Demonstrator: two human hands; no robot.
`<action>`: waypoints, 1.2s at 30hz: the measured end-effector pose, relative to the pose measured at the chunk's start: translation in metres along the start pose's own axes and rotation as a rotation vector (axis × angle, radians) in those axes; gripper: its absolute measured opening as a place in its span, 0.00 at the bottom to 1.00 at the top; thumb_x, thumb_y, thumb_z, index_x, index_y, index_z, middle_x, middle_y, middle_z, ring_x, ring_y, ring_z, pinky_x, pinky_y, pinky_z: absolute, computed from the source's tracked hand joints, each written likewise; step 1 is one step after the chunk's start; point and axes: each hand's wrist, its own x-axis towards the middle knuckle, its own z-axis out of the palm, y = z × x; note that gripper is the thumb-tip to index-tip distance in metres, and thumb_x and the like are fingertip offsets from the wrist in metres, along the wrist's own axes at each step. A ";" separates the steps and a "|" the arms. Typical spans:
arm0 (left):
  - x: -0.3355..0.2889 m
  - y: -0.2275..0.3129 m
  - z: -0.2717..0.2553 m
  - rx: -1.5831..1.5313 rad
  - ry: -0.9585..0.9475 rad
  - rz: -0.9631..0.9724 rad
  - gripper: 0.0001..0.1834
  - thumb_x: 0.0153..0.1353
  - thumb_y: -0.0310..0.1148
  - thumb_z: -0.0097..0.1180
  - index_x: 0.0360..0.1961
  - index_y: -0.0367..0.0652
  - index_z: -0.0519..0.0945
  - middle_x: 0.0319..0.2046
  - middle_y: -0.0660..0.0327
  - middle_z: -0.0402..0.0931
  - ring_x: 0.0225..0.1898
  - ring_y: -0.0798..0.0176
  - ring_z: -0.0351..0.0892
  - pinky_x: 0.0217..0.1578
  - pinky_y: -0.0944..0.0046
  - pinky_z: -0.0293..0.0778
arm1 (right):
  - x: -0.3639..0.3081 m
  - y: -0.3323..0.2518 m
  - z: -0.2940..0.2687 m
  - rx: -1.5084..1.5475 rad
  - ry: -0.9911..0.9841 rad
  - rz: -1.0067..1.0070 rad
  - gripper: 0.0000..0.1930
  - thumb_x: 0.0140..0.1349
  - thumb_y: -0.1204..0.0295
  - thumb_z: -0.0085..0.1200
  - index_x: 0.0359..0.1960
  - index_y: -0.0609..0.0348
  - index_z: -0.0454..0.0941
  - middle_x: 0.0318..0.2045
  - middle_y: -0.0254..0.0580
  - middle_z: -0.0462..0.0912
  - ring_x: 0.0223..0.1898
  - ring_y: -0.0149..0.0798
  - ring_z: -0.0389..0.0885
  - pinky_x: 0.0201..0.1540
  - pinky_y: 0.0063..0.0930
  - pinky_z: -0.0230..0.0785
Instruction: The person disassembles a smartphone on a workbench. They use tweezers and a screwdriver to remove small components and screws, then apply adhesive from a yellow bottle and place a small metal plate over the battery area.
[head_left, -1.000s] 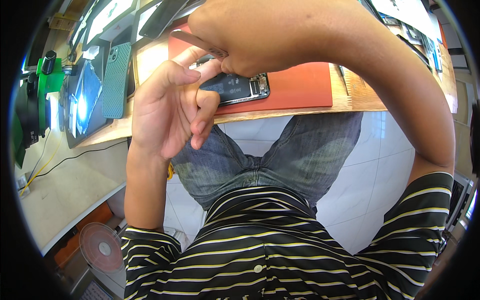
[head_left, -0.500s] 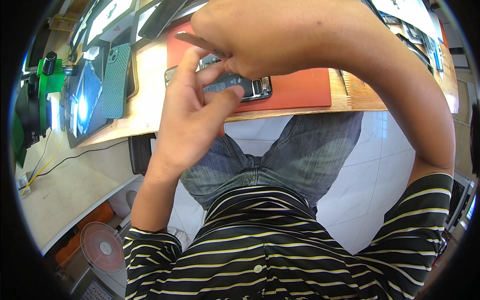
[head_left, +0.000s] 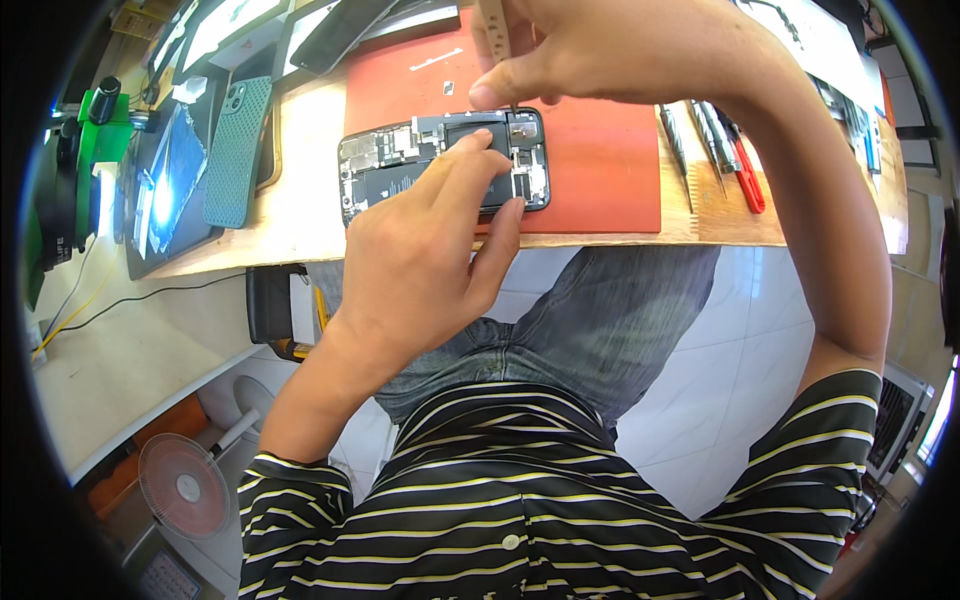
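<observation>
An opened smartphone (head_left: 388,187) lies sideways on a red mat (head_left: 602,190), its battery, circuit board and metal parts exposed. My left hand (head_left: 415,255) reaches over it from the near side. Its index and middle fingers are stretched onto a black part inside the phone, while the thumb lies apart at the near edge. Above the phone's far right corner, my right hand (head_left: 570,65) is closed on metal tweezers (head_left: 496,32) with holes in their handle. Their tip points down at that corner; whether it grips anything is too small to tell.
Two small loose parts, including a metal piece (head_left: 448,88), lie on the mat. Pen-like tools (head_left: 676,140) and a red-handled tool (head_left: 748,180) lie to the right. A green phone case (head_left: 234,155) and boxes stand left. The bench's front edge runs above my lap.
My left hand has come down and right, its fingers now resting on the phone. My right hand has moved right, turning the tweezers from slanting to upright over the phone's far corner.
</observation>
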 end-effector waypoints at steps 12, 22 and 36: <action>0.004 0.004 0.000 0.300 0.076 0.102 0.21 0.54 0.39 0.75 0.45 0.38 0.86 0.55 0.48 0.82 0.58 0.42 0.74 0.54 0.45 0.72 | 0.020 0.024 0.015 0.031 0.021 -0.017 0.19 0.66 0.56 0.65 0.34 0.64 0.87 0.27 0.55 0.86 0.31 0.51 0.87 0.37 0.42 0.76; 0.005 -0.007 0.005 0.265 -0.013 0.063 0.29 0.51 0.43 0.77 0.51 0.38 0.83 0.62 0.46 0.76 0.64 0.40 0.70 0.61 0.43 0.65 | 0.027 0.019 0.019 0.035 -0.043 -0.134 0.19 0.67 0.58 0.65 0.31 0.64 0.84 0.23 0.53 0.84 0.28 0.51 0.85 0.35 0.45 0.74; 0.000 -0.007 -0.004 0.226 -0.065 0.043 0.29 0.51 0.44 0.78 0.50 0.43 0.81 0.61 0.51 0.76 0.64 0.43 0.68 0.60 0.39 0.58 | 0.036 0.077 0.059 0.386 0.120 -0.259 0.22 0.57 0.59 0.76 0.25 0.69 0.84 0.20 0.45 0.82 0.24 0.38 0.82 0.29 0.35 0.71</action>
